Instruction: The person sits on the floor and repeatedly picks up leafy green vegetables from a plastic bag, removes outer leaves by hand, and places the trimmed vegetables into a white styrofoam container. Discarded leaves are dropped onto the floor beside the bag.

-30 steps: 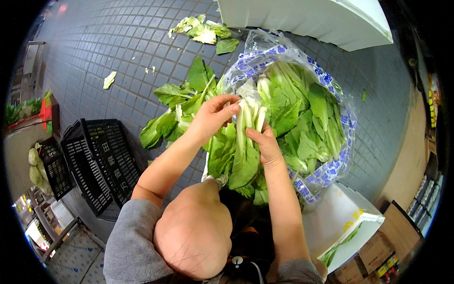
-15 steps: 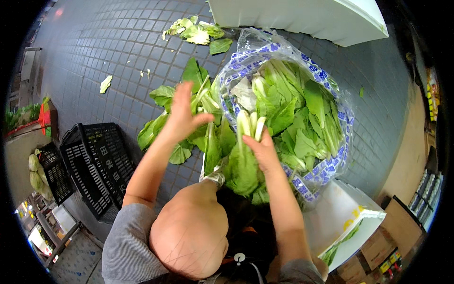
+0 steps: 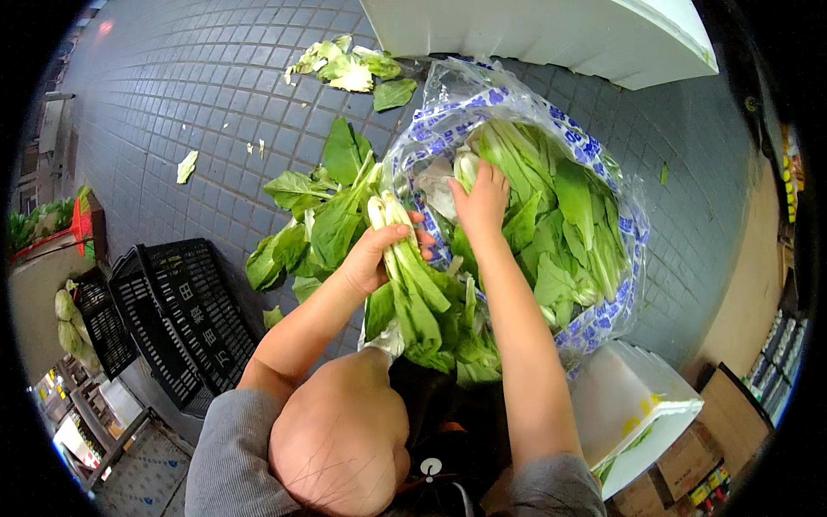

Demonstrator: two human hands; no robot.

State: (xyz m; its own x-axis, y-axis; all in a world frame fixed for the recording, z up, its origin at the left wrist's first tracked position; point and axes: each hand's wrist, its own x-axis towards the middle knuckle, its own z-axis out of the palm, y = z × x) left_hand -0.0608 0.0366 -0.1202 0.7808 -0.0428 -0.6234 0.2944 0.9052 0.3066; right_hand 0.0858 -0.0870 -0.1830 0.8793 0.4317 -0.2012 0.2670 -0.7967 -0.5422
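A bunch of leafy greens point(image 3: 415, 280) is in the left hand point(image 3: 369, 260), in front of the person's knee and just left of a plastic bag; its pale stems point up and its leaves hang down. The left hand is clamped around the stems, with fingertips showing past their right side. The right hand point(image 3: 482, 205) reaches into the clear bag point(image 3: 607, 164), which has a blue pattern, its fingers beside a pale stem; I cannot tell whether they grip it. More greens point(image 3: 551, 250) fill the bag. Loose leaves point(image 3: 334, 226) lie on the tiled floor point(image 3: 233, 168) left of the bag, and wilted scraps point(image 3: 351, 73) lie farther up. One white box point(image 3: 551, 43) stands above the bag, another white box point(image 3: 613, 392) below it. A black basket point(image 3: 185, 314) sits at the left.
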